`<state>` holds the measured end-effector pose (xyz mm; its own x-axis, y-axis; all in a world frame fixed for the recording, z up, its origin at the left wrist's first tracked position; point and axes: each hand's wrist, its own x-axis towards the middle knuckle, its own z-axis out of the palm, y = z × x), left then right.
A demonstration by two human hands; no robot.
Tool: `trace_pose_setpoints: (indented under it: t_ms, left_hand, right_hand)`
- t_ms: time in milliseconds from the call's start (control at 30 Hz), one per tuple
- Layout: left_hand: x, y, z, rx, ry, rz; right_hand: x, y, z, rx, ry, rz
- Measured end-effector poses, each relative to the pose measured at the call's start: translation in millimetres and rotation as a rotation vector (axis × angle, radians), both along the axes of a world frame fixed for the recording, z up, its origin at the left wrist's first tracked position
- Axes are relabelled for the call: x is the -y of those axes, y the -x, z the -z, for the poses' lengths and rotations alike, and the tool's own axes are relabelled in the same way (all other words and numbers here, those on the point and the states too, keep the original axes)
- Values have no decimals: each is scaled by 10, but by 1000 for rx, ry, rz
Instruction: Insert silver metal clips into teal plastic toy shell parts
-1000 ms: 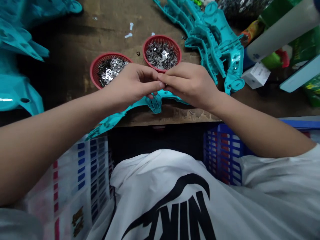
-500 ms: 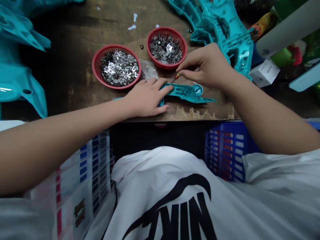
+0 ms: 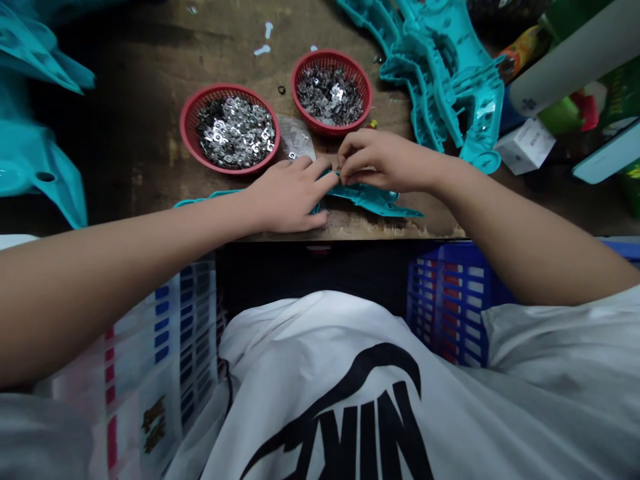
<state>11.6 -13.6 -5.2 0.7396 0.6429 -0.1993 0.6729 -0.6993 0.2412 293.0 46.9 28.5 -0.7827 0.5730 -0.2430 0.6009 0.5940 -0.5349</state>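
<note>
A long teal plastic part (image 3: 370, 198) lies along the table's front edge. My left hand (image 3: 293, 195) lies over its middle, gripping it with the thumb on the near side and the fingers on the far side. My right hand (image 3: 373, 160) is closed in a pinch just beside the left fingertips, at the part's top edge. Whatever sits between its fingertips is too small or hidden to make out. Behind the right knuckles, a small yellow end of a tool (image 3: 373, 124) shows by the right basket.
Two red baskets, the left (image 3: 187, 133) and the right (image 3: 367, 100), hold small metal pieces. A clear plastic bag (image 3: 299, 137) lies between them. Larger teal mouldings (image 3: 435, 73) are at the back right, others (image 3: 45, 160) at the left. A white box (image 3: 525, 145) stands right.
My right hand has let go of the small thin tool with the orange-yellow handle and moved down-left to the teal part. The part has turned slightly and shifted left under my left hand.
</note>
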Motion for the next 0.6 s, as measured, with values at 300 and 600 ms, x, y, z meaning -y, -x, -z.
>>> trace_pose_setpoints:
  t_ms: [300,600]
  left_hand:
    - [-97,58,133,67,-1,25]
    - [-40,53,46,62,36,-46]
  right_hand:
    - [49,37,8,76,-111,-35]
    - [-182,-161,88,112,-218,251]
